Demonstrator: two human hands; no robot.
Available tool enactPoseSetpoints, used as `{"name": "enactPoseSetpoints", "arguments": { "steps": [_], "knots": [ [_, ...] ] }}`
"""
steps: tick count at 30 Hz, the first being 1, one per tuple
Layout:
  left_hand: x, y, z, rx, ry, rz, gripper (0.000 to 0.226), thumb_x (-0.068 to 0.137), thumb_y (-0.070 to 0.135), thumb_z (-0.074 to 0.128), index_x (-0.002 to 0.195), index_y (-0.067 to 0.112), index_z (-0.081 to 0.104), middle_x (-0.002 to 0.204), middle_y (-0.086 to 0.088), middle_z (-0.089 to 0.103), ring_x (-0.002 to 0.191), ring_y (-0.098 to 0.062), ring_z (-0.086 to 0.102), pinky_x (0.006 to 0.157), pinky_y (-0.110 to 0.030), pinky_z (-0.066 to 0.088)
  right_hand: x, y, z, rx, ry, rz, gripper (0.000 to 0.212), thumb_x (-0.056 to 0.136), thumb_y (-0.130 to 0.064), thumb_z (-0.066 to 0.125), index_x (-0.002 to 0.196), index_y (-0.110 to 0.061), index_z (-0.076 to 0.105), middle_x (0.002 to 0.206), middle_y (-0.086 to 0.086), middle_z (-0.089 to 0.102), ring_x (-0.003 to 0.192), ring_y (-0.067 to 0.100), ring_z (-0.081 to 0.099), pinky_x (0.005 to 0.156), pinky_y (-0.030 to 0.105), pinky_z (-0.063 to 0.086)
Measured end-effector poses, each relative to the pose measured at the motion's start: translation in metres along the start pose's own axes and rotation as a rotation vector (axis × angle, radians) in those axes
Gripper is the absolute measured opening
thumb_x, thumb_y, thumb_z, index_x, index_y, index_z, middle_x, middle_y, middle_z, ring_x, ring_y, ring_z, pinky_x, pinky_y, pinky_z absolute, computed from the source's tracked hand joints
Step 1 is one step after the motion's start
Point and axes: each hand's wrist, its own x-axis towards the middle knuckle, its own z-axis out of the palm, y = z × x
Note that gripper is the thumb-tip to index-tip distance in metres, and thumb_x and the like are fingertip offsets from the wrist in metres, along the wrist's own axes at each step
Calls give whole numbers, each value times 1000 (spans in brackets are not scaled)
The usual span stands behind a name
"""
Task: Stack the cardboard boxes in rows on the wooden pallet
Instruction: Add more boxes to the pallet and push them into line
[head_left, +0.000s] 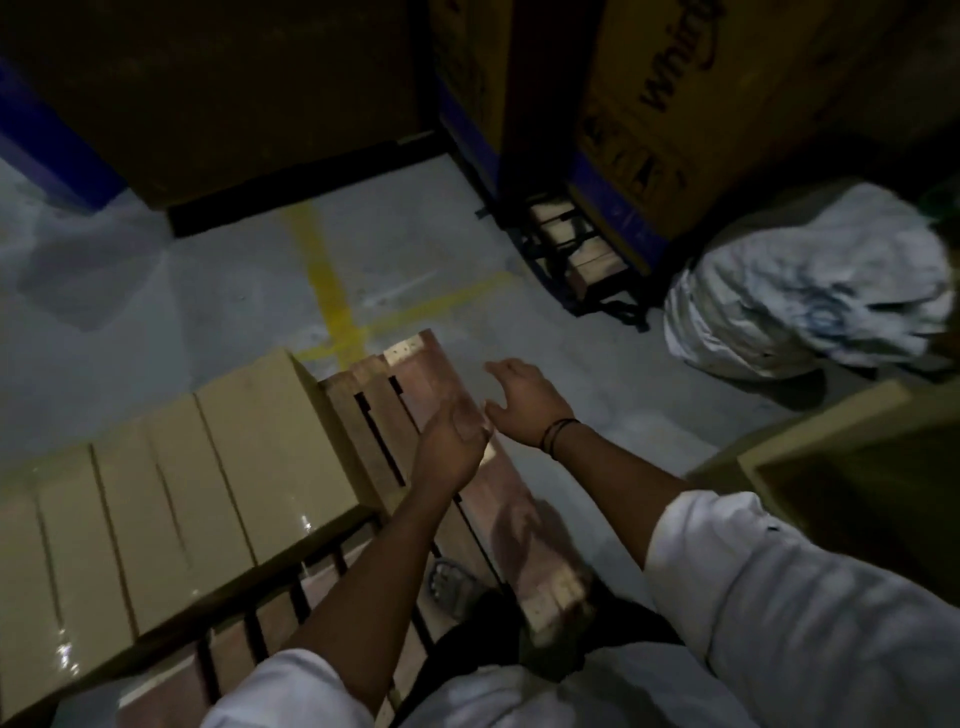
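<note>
A row of several tan cardboard boxes stands side by side on the left part of the wooden pallet. The pallet's right boards are bare. My left hand hovers over those bare boards, palm turned right, fingers apart and holding nothing. My right hand is just to its right, also empty with fingers spread, a dark band on the wrist. Both hands are apart from the boxes. Another tan cardboard box sits at the right edge, partly cut off.
Large brown cartons on a second pallet stand at the back right, and a big dark carton at the back left. A white sack lies on the grey floor. Yellow floor lines cross ahead of the pallet.
</note>
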Motion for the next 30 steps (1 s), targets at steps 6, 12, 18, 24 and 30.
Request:
{"name": "enactPoseSetpoints", "arguments": {
  "steps": [6,12,18,24,30],
  "knots": [
    [-28,41,93,44,-37,161,69,98,41,63,155,12,37,154,-9,47,137,-24,50,106,-35,44,-76,97,-10,72,201,27,62,96,-32,59,152,-15,39,150,11,43,135,33,40,110,42,38],
    [-72,71,223,51,-25,316,69,96,44,66,154,16,41,146,-10,55,131,-24,55,108,-44,47,-178,220,6,175,443,71,57,95,-29,61,148,-13,47,145,11,48,132,31,43,111,44,39],
    [-176,133,304,45,-135,444,68,93,45,71,150,22,45,143,-6,58,122,-23,60,99,-36,50,-317,290,-34,215,631,166,56,93,-29,63,145,-12,50,142,11,50,131,31,46,111,43,39],
    [-246,206,350,9,-164,649,58,97,43,65,149,22,48,140,-3,61,120,-20,61,93,-31,50,-418,314,-76,222,841,183,52,93,-37,59,141,-19,53,139,1,51,126,21,48,106,38,43],
    [-294,264,376,-21,-282,820,56,98,49,62,149,32,46,142,7,58,123,-10,58,93,-28,49,-494,326,-117,237,1086,233,50,92,-31,65,141,-24,54,136,-5,53,125,13,48,103,29,43]
  ]
}}
